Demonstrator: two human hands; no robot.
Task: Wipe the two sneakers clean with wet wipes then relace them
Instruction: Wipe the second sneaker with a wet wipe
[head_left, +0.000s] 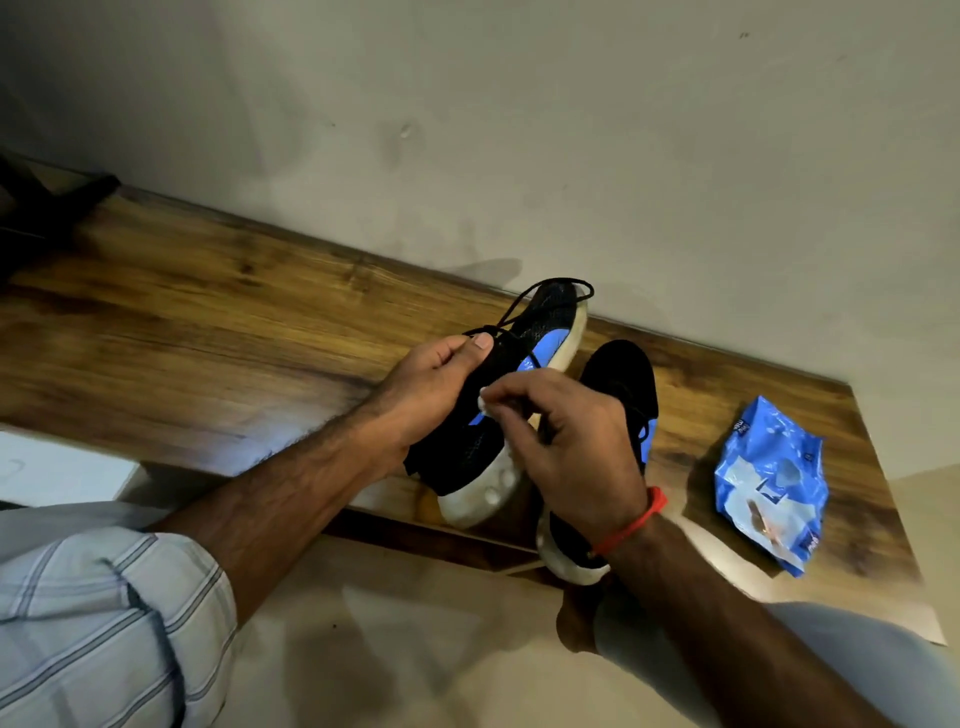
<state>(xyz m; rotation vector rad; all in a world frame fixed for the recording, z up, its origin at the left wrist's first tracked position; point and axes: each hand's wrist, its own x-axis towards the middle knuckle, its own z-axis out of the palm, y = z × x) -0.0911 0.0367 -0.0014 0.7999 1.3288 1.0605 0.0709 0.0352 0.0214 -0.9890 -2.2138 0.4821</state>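
The left hand (436, 384) grips the first sneaker (498, 405) from its upper side, thumb laid over the lace area, fingers curled under and hidden. This sneaker is lifted clear of the shelf (208, 322) and tilted onto its side, so its white sole (483, 493) faces right and toward the camera. Its long axis runs from the heel, low and near the shelf's front edge, up to the toe, which points away toward the wall (519, 130). A black lace (540, 296) loops loosely over the toe end.

The right hand (576, 447) pinches a white wipe (493, 410) in curled fingers and presses it on the sneaker's side, by the blue panel. A red thread (631, 525) circles that wrist.

The second sneaker (623, 395) lies on the shelf just right of the first, mostly behind the right hand. Its toe also points toward the wall, and its white heel (566, 566) overhangs the front edge.

The wipes pack (769, 483), blue and crumpled, lies near the shelf's right end, apart from the second sneaker with bare wood between. The shelf is narrow, running from far left to near right, with the wall tight along its back edge. A long stretch of open wood lies left of the sneakers, up to a dark object (47, 208) at the far left. A striped sleeve (104, 613) shows at lower left.
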